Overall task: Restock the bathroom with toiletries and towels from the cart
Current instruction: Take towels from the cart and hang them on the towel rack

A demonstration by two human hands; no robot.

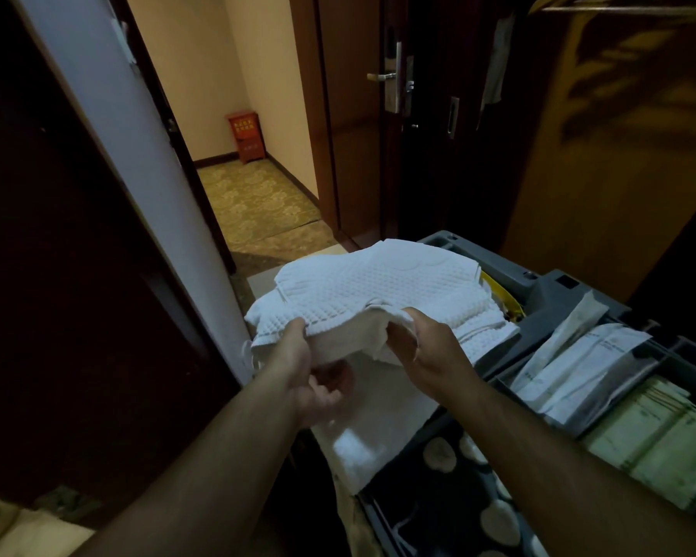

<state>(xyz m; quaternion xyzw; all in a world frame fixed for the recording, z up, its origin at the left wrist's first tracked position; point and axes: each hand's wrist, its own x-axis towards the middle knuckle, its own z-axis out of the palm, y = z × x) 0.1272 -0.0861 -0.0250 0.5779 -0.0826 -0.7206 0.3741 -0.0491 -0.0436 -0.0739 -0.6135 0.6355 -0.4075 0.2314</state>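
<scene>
A stack of folded white waffle-weave towels (378, 287) is held up over the left end of the grey cart (547, 291). My left hand (302, 363) grips the stack's near left edge, thumb on top and fingers curled beneath. My right hand (426, 343) pinches the near right edge of the towels. The cart's top tray holds white paper packets (579, 363) and pale green packets (659, 444) in separate compartments. Part of the lower towels is hidden by my hands.
A white door frame (137, 174) stands to the left, beside a dark doorway. Ahead, a patterned carpet (254, 199) runs along a corridor to a small red cabinet (245, 136). A brown door with a metal handle (382, 76) is ahead right.
</scene>
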